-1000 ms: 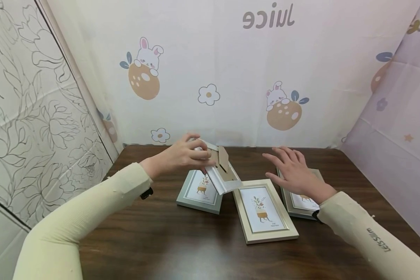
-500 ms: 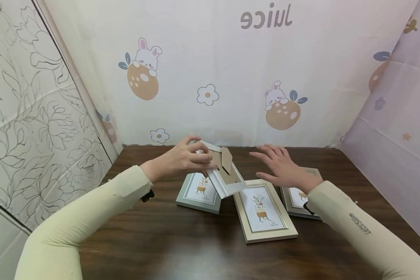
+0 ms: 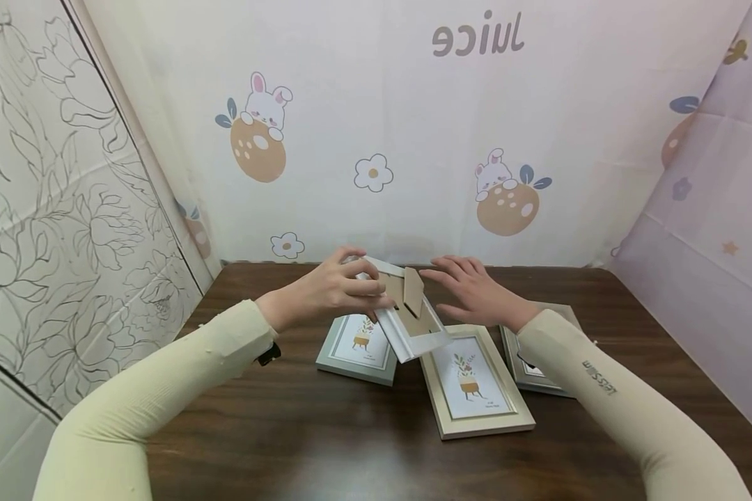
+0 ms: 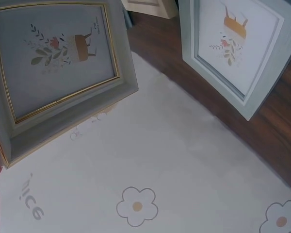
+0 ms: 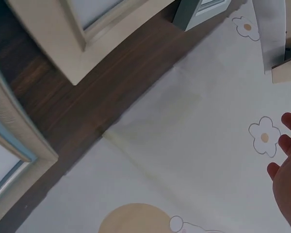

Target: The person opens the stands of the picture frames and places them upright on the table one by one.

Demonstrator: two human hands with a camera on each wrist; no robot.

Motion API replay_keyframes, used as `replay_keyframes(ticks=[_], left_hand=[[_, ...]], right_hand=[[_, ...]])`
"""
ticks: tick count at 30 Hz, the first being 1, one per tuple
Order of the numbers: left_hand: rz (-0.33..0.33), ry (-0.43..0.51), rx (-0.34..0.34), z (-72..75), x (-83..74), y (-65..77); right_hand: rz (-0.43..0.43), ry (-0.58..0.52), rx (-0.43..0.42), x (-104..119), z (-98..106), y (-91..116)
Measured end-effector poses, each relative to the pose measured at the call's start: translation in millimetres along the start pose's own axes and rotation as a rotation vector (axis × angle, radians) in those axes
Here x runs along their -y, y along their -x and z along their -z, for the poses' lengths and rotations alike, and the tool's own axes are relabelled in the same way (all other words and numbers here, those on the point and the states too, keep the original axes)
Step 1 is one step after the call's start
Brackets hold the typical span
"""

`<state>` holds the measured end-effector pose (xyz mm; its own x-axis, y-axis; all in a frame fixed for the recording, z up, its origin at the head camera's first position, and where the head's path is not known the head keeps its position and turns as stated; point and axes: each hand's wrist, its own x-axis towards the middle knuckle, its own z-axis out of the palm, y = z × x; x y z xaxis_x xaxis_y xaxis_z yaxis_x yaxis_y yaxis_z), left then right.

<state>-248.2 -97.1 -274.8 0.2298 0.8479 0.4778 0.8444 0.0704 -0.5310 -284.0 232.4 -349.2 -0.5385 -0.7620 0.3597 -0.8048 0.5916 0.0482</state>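
Note:
My left hand (image 3: 332, 291) grips a white picture frame (image 3: 427, 342) by its far left side and holds it tilted above the table. Its brown backing and propped-out stand flap (image 3: 413, 292) face the head camera. In the left wrist view, the same picture frame (image 4: 68, 112) shows its gold inner edge and potted-plant print. My right hand (image 3: 479, 296) is raised at the frame's right, fingers extended, with fingertips close to the flap; whether they touch it is unclear. Below the held frame lies a grey-green picture frame (image 3: 355, 369), partly covered.
A cream picture frame (image 3: 485, 422) lies face up in the middle of the dark wooden table (image 3: 276, 431). Behind my right forearm lies a grey-beige picture frame (image 3: 558, 313), partly hidden. A printed curtain (image 3: 376, 104) hangs along the table's back edge.
My right hand has moved left, from over the grey-beige frame to beside the held frame. The held frame has shifted slightly right and down in my left hand.

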Motion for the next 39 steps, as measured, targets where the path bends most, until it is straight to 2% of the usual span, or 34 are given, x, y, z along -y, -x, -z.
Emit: replay_keyframes(ticks=[6,9,13,19,29,39], left_hand=[[-0.006,-0.031,-0.009,-1.8,-1.0,0.0],[-0.007,-0.016,-0.018,-3.0,-1.8,-0.7],[-0.008,0.015,-0.015,-4.5,-2.8,-0.5],[-0.009,-0.005,-0.002,-3.7,-2.7,0.4],[0.021,-0.021,-0.001,-3.9,-3.5,-0.4],[0.019,-0.061,-0.018,-6.5,-2.1,2.6]], right_hand=[[-0.010,0.047,0.012,2.0,-1.3,-15.3],[-0.026,0.063,0.033,4.8,0.0,-21.0],[-0.033,0.079,0.060,7.6,0.9,-25.4],[-0.029,0.087,0.068,10.2,1.7,-27.4],[-0.031,0.134,0.036,7.9,4.1,-27.1],[-0.031,0.204,-0.046,4.5,13.3,-24.4]])
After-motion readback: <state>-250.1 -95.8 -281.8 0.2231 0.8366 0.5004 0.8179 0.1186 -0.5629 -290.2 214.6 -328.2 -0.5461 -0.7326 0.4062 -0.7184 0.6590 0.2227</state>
